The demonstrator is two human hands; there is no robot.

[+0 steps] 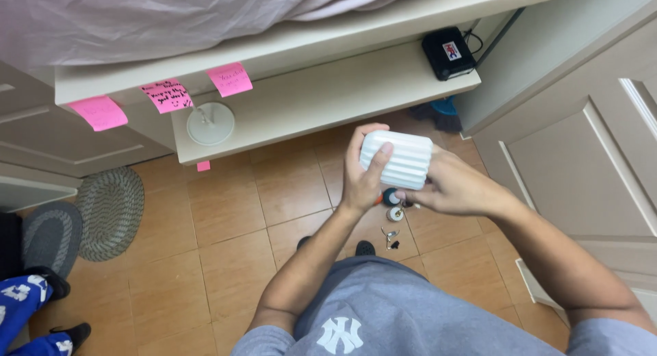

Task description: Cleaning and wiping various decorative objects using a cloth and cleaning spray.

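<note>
Both hands close around one small ribbed white plastic case, held at chest height above the tiled floor.

The left hand clamps the case's left edge, thumb across its front; the right hand grips its right and lower side, fingers pinched near a dangling bunch of round charms and metal clips. The case's long axis runs roughly across, between the hands.

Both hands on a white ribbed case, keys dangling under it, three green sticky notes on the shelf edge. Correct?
Not quite: the sticky notes are pink, not green, as the head view shows. The rest holds: the left hand and the right hand both grip the white ribbed case, with the keys dangling under it, and three notes sit along the shelf edge.
</note>
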